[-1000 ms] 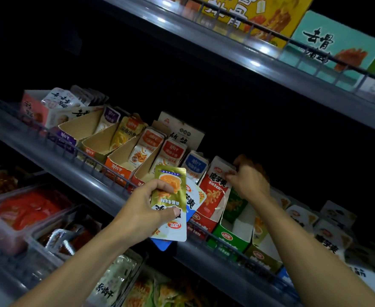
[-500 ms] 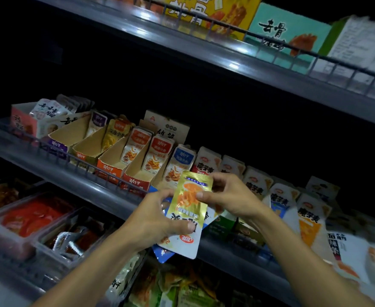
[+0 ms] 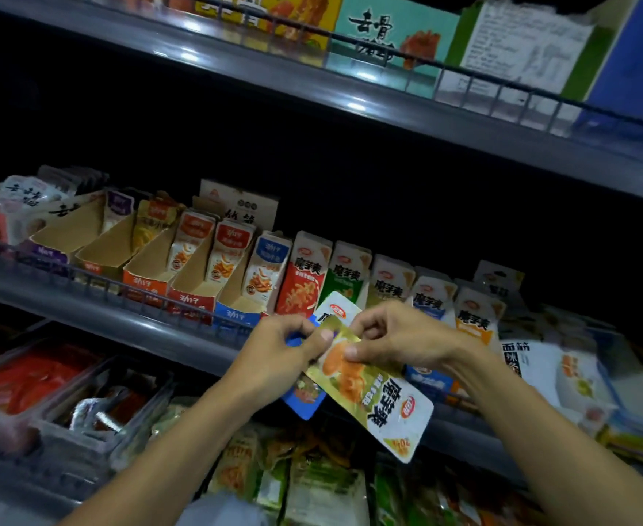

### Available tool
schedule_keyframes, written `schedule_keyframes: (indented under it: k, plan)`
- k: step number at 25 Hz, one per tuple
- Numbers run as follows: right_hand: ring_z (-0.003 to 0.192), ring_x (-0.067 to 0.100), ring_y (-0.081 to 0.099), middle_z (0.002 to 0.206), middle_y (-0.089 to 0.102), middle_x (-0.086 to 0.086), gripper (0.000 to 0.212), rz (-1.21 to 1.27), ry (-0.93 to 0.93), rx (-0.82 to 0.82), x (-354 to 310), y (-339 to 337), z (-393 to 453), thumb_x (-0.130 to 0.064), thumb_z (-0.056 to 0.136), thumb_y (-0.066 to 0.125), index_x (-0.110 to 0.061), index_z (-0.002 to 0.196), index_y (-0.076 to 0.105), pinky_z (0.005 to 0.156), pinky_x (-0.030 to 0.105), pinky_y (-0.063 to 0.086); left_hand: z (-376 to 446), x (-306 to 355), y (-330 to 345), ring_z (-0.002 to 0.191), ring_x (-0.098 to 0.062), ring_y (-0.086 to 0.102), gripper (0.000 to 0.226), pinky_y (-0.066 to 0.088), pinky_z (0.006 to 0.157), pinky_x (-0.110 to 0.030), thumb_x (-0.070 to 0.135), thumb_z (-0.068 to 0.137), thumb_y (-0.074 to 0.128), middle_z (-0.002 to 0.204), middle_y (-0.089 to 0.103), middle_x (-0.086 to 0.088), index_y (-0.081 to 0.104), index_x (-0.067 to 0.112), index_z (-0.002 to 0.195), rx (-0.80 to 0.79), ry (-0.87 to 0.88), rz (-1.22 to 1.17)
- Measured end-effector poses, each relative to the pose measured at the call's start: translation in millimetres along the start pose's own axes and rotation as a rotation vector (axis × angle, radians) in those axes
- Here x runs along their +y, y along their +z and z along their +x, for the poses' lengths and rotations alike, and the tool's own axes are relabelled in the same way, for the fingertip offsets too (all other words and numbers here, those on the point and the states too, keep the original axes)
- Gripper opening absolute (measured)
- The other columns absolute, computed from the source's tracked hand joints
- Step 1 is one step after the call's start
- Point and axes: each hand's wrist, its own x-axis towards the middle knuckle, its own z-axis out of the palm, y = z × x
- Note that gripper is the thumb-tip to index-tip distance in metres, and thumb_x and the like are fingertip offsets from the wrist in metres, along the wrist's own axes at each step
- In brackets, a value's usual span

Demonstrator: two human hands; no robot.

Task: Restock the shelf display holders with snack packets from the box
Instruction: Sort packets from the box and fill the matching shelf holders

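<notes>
Head view: nearest, at the bottom, loose green and orange packs [image 3: 323, 484] lie jumbled on the lowest level, blurred. To the left sit clear tubs [image 3: 27, 381] of red goods. Above these, both forearms reach in toward the middle shelf [image 3: 153, 332]. The left hand [image 3: 274, 358] has its fingers curled round a small stack of packets: a blue packet [image 3: 304, 400] shows below the palm and a white one [image 3: 337, 309] pokes up behind the knuckles. Its thumb presses the upper end of a gold packet [image 3: 373, 392], which slants down to the right, printed face toward the camera. The right hand [image 3: 399, 339] pinches that same upper end between thumb and forefinger, its other fingers curled above. The two hands nearly touch, in front of the shelf's wire rail [image 3: 122, 288].

Farther back, cardboard holders [image 3: 149, 260] stand in a row along the shelf, the left ones mostly bare inside, with a few packets at their backs. Right of them, upright packets [image 3: 308, 275] in red, green, white and orange fill the row. A white bag [image 3: 540, 370] lies at the right end, blurred.

Farthest up, the top shelf [image 3: 388, 93] carries large boxes [image 3: 395, 32].
</notes>
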Motion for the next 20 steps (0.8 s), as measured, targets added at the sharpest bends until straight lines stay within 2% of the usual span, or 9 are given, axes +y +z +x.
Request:
schedule_keyframes:
  k: [2, 4, 5, 7, 10, 12, 14, 17, 20]
  plan:
    - [0.069, 0.028, 0.056, 0.079, 0.066, 0.013, 0.031, -0.013, -0.017, 0.039, 1, -7, -8, -0.033, 0.073, 0.08, -0.009, 0.088, 0.068, 0.063, 0.035, 0.045, 3, 0, 8, 0.058, -0.005, 0.055, 0.034, 0.045, 0.066, -0.026, 0.027, 0.093, 0.064, 0.059, 0.058, 0.009, 0.061, 0.013, 0.063, 0.089, 0.008, -0.008]
    - [0.081, 0.03, 0.063, 0.092, 0.07, 0.009, 0.03, -0.105, 0.023, 0.051, 8, -19, -21, -0.028, 0.074, 0.082, -0.011, 0.094, 0.068, 0.082, 0.041, 0.05, 9, -1, 9, 0.068, -0.014, 0.058, 0.035, 0.052, 0.068, -0.033, 0.025, 0.094, 0.063, 0.064, 0.061, 0.004, 0.06, 0.011, 0.063, 0.201, -0.082, -0.143]
    - [0.085, 0.03, 0.064, 0.096, 0.071, 0.01, 0.032, -0.125, 0.055, 0.058, 13, -24, -28, -0.025, 0.076, 0.082, -0.008, 0.098, 0.068, 0.086, 0.044, 0.049, 11, -1, 8, 0.074, -0.02, 0.06, 0.035, 0.054, 0.073, -0.039, 0.023, 0.095, 0.062, 0.066, 0.063, 0.003, 0.059, 0.01, 0.063, 0.208, -0.128, -0.241]
    - [0.08, 0.027, 0.063, 0.091, 0.07, 0.011, 0.037, -0.013, 0.078, 0.088, 24, -33, -38, -0.017, 0.075, 0.083, 0.0, 0.104, 0.067, 0.076, 0.041, 0.05, 12, 2, 6, 0.075, -0.023, 0.062, 0.033, 0.054, 0.069, -0.037, 0.015, 0.097, 0.058, 0.069, 0.067, 0.0, 0.058, 0.008, 0.065, 0.114, -0.187, -0.412]
    - [0.084, 0.026, 0.069, 0.096, 0.074, 0.015, 0.042, 0.288, 0.053, 0.212, 34, -40, -41, -0.008, 0.07, 0.083, 0.005, 0.106, 0.065, 0.075, 0.037, 0.056, 7, 5, 7, 0.064, -0.017, 0.064, 0.025, 0.053, 0.056, -0.028, 0.009, 0.096, 0.056, 0.075, 0.068, -0.009, 0.059, 0.006, 0.072, -0.045, -0.2, -0.511]
    - [0.074, 0.02, 0.07, 0.09, 0.075, 0.014, 0.035, 0.407, 0.026, 0.311, 38, -43, -41, -0.011, 0.068, 0.078, 0.003, 0.098, 0.067, 0.059, 0.025, 0.057, 6, 3, 10, 0.07, -0.018, 0.066, 0.013, 0.056, 0.058, -0.028, 0.007, 0.096, 0.056, 0.084, 0.07, -0.012, 0.064, 0.001, 0.087, -0.135, -0.19, -0.522]
    - [0.069, 0.016, 0.068, 0.085, 0.075, 0.011, 0.029, 0.417, 0.01, 0.357, 38, -45, -42, -0.015, 0.069, 0.074, 0.0, 0.093, 0.07, 0.05, 0.021, 0.053, 7, 1, 13, 0.08, -0.021, 0.068, 0.011, 0.058, 0.065, -0.03, 0.006, 0.094, 0.058, 0.094, 0.072, -0.016, 0.068, 0.001, 0.097, -0.188, -0.189, -0.511]
    - [0.07, 0.014, 0.066, 0.084, 0.074, 0.007, 0.033, 0.288, -0.004, 0.482, 31, -60, -50, -0.021, 0.066, 0.074, -0.005, 0.094, 0.07, 0.055, 0.024, 0.051, 12, -3, 14, 0.072, -0.016, 0.07, 0.008, 0.057, 0.061, -0.025, 0.006, 0.087, 0.07, 0.089, 0.073, -0.009, 0.069, 0.011, 0.08, -0.061, -0.182, -0.327]
    - [0.079, 0.025, 0.071, 0.09, 0.075, 0.011, 0.038, 0.206, 0.042, 0.657, 28, -95, -55, -0.024, 0.068, 0.076, -0.006, 0.1, 0.069, 0.071, 0.037, 0.055, 17, -6, 10, 0.072, -0.012, 0.07, 0.009, 0.053, 0.054, -0.019, 0.001, 0.085, 0.071, 0.093, 0.071, -0.005, 0.068, 0.01, 0.085, 0.105, -0.177, -0.217]
